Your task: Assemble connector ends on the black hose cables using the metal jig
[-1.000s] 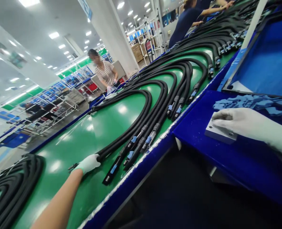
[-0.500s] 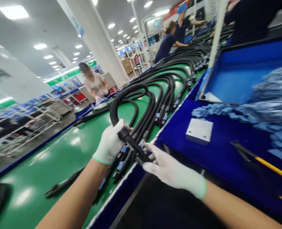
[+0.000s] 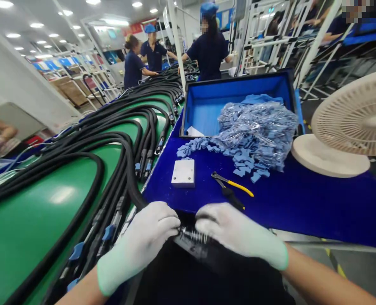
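My left hand (image 3: pixel 143 237), in a white glove, is wrapped round a black corrugated hose (image 3: pixel 131 169) near its end. The hose rises from the hand and curves back over the green worktop. Between my hands its dark end piece (image 3: pixel 188 245) shows a row of thin metal pins; its lower part is blurred. My right hand (image 3: pixel 235 231), also gloved, is closed at the far side of that end, fingers curled beside the pins. What sits inside these fingers is hidden.
More black hoses with blue clips lie along the green worktop (image 3: pixel 61 216). On the blue table (image 3: pixel 289 203) are a metal block (image 3: pixel 183 173), yellow-handled pincers (image 3: pixel 234 184), blue clips (image 3: pixel 248 161), a blue bin (image 3: pixel 194 108) and a fan (image 3: pixel 362 118). Several co-workers stand beyond.
The view has swung right toward the blue table. My hands have brought the hose end off the green worktop to the table's near edge, and my right fingers have curled in.
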`<state>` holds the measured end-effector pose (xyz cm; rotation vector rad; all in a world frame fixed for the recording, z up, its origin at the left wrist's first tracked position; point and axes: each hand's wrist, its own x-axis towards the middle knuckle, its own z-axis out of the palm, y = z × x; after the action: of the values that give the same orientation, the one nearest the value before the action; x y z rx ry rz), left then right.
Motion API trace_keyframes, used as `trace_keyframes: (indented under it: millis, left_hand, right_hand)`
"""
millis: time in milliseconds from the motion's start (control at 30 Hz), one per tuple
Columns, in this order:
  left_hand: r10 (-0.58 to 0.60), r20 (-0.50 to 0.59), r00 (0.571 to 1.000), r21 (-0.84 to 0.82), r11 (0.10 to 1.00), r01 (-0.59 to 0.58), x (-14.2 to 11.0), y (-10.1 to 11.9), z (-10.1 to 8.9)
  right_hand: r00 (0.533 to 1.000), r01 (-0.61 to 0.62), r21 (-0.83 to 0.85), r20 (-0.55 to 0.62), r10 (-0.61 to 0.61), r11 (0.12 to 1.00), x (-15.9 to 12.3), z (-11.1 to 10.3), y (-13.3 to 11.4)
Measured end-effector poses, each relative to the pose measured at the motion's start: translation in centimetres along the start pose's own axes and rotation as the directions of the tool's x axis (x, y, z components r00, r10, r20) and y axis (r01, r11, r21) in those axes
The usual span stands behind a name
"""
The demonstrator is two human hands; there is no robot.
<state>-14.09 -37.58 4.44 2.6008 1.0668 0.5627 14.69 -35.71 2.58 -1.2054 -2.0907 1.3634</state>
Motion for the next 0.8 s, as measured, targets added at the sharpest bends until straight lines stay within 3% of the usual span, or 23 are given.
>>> trace_keyframes:
  millis: [67,133,200,233,300,367,433,500,567,633,800]
  left_hand:
    - [-0.115,-0.063,0.991,-0.005,0.993,0.115,0.4,0.5,1.2]
    - [-0.300,-0.101,0.949,-0.038,0.954,0.298,1.0,1.3,1.8]
    - [-0.501,-0.105,0.859,-0.105,0.865,0.491,2.0,2.2,1.8]
    - [-0.586,-0.094,0.805,-0.150,0.808,0.570,2.5,2.6,1.7]
    - [-0.705,-0.063,0.706,-0.254,0.696,0.672,3.4,3.2,1.2]
    - [-0.759,-0.044,0.650,-0.358,0.619,0.699,3.7,3.2,0.6]
    - [-0.775,-0.043,0.630,-0.456,0.577,0.678,3.6,2.8,0.0]
    - [-0.776,-0.062,0.628,-0.512,0.564,0.647,3.4,2.3,-0.6]
    - [-0.762,-0.095,0.640,-0.534,0.582,0.613,3.4,1.9,-1.0]
    - [-0.735,-0.124,0.667,-0.536,0.616,0.578,3.5,1.8,-1.1]
    - [-0.706,-0.185,0.683,-0.521,0.660,0.541,4.2,2.2,-0.8]
  right_hand:
    - [0.939,-0.223,-0.397,-0.333,0.087,0.890,0.0,-1.1,2.2]
    - [0.888,-0.388,-0.591,-0.445,0.115,0.707,0.6,-2.1,4.4]
    - [0.883,-0.426,-0.637,-0.449,0.141,0.642,1.3,-3.1,5.9]
    - [0.881,-0.433,-0.593,-0.438,0.179,0.679,1.5,-3.5,6.2]
    - [0.885,-0.414,-0.355,-0.372,0.280,0.838,1.8,-4.3,6.0]
    - [0.919,-0.338,-0.062,-0.238,0.315,0.939,1.6,-4.5,5.1]
    - [0.967,-0.200,0.059,-0.151,0.207,0.978,1.3,-3.9,3.7]
    - [0.994,-0.006,0.004,-0.109,0.006,1.000,1.1,-2.9,2.1]
    - [0.974,0.216,-0.066,-0.060,-0.220,0.974,1.2,-1.8,0.8]
    - [0.929,0.363,-0.111,-0.029,-0.368,0.925,1.5,-0.9,-0.1]
    - [0.882,0.450,-0.215,-0.044,-0.469,0.867,2.6,0.0,-0.2]
